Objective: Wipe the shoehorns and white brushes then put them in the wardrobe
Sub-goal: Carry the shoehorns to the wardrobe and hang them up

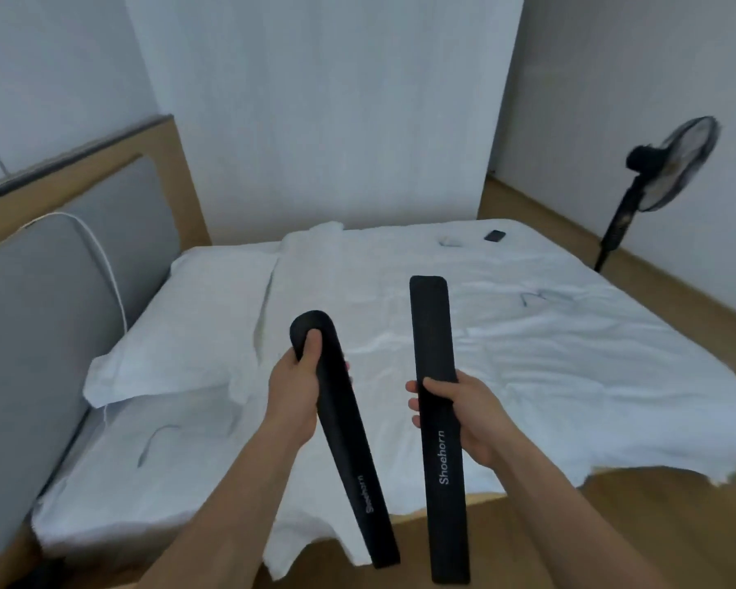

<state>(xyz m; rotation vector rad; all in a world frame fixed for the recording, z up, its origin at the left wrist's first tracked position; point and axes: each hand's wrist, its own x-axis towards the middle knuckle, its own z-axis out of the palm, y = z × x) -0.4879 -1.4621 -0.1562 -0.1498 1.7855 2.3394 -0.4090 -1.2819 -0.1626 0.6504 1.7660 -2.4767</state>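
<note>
two shoehorns up, one in each hand

we are standing at the foot side of the bed [527, 376], both arms out over the white sheet. our left hand [292, 391] is closed around the left shoehorn [345, 440] near its rounded top end, thumb pressed into the curved tip, so nearly all of the black strip hangs below the grip and slants down to the right, its "shoehorn" print close to the bottom end. our right hand [464, 418] is wrapped around the right shoehorn [438, 431] around its upper middle, fingers curling round the left edge; the flat top end stands well above the hand and the printed half runs down past the wrist, almost upright. the two strips sit near each other but apart, closest at their lower ends.

behind them, a pillow [179, 333] lies by the grey headboard [52, 312], a small dark object [495, 236] rests on the far part of the sheet, and a black fan [663, 172] stands on the wooden floor at right.
</note>
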